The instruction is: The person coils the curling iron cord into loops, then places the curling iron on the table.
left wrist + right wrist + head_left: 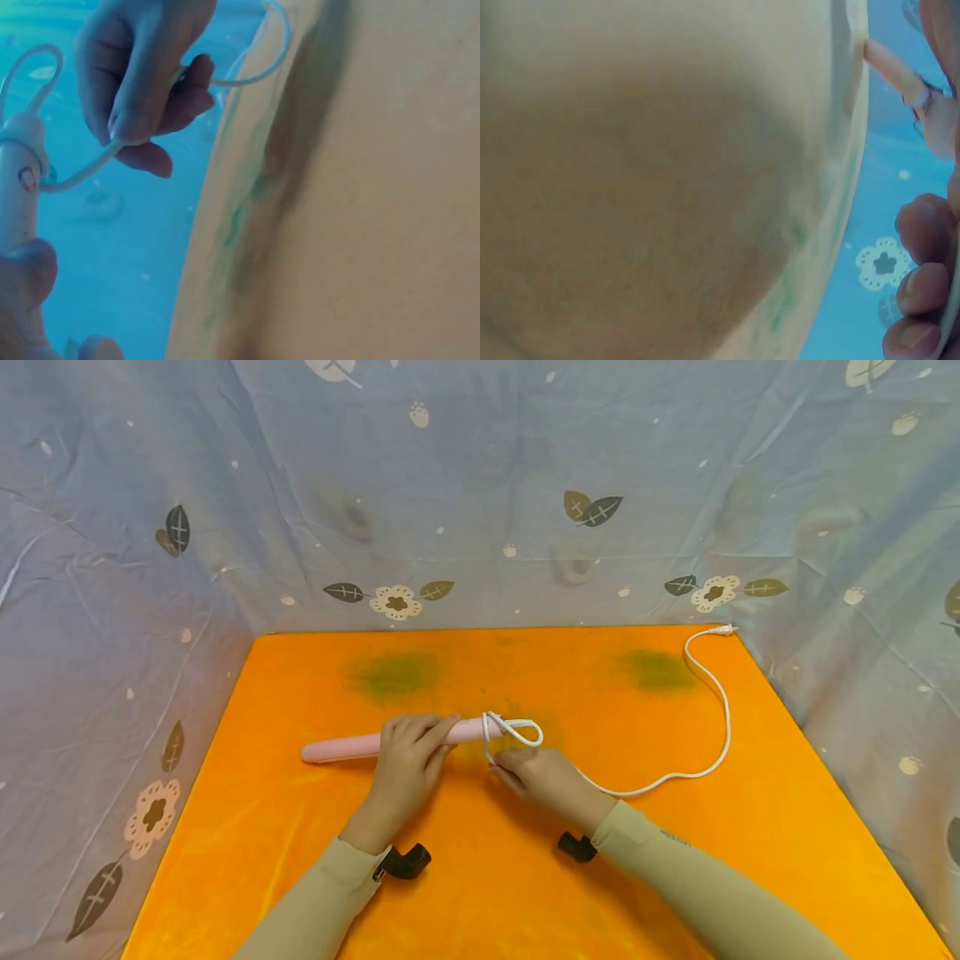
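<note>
"Hair straightener, where is it?"
"Left grip curls round it, well inside the worktop edges."
"And the right grip?"
"Pinching its white cord. The plug is by the far right corner."

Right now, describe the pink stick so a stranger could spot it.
On the orange table, find the person's left hand. It grips the pink stick. Unlike the thin white cord looped around one end, the stick is straight, thick and pink.

Perhaps a booth, walled by patterned curtains
</note>
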Demonstrator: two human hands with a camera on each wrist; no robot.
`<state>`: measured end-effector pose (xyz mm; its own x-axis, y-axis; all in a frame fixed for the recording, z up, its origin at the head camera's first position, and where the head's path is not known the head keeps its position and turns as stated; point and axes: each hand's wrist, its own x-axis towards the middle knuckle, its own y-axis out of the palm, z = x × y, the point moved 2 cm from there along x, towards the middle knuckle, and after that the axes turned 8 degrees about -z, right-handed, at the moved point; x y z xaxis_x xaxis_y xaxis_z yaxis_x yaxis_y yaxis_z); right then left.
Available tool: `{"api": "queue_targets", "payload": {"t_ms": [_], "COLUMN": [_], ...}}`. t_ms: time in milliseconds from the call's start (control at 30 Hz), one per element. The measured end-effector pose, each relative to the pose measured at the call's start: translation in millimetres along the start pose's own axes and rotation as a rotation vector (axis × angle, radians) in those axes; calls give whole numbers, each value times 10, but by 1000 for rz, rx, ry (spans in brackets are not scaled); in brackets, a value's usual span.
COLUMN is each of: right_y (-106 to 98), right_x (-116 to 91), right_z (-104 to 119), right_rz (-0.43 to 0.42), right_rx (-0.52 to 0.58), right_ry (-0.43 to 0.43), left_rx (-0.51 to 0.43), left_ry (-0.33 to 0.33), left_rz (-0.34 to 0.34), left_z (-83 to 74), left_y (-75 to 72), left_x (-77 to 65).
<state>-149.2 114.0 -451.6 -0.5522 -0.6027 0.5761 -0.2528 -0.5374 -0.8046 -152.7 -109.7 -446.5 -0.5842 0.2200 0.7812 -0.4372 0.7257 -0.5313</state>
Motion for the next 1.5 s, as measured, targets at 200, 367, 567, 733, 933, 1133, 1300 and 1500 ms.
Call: {"api": "queue_targets", "payload": {"t_ms": [200,367,567,733,933,1133,1300,1500], "right_y": [-49,-117,-177,-224,-318,-460,-519,-503], "right_x": [17,70,130,186,257,305,387,515], "right_z": [111,180,245,295,313,297,272,150], "right_rz": [-10,-33,-14,-5,146,258,116,-66], "right_rx": [-15,-43,-66,-51,-58,-61,-13,34], "right_ry": [-33,-42,-42,-62,-36,-5,-128,-200], "left_rx": [53,107,137,166,196,215,243,210], "left_ry": [-44,-54,-32,-40,-70,-124,-146,-89], "left_rz": [-19,30,78,107,164,172,228,298], "left_z": [86,164,186,224,280,330,339,258], "left_y": [24,61,124,157,158,134,127,182], "left_x": [69,66,34,5,-28,-23,-12,-107]}}
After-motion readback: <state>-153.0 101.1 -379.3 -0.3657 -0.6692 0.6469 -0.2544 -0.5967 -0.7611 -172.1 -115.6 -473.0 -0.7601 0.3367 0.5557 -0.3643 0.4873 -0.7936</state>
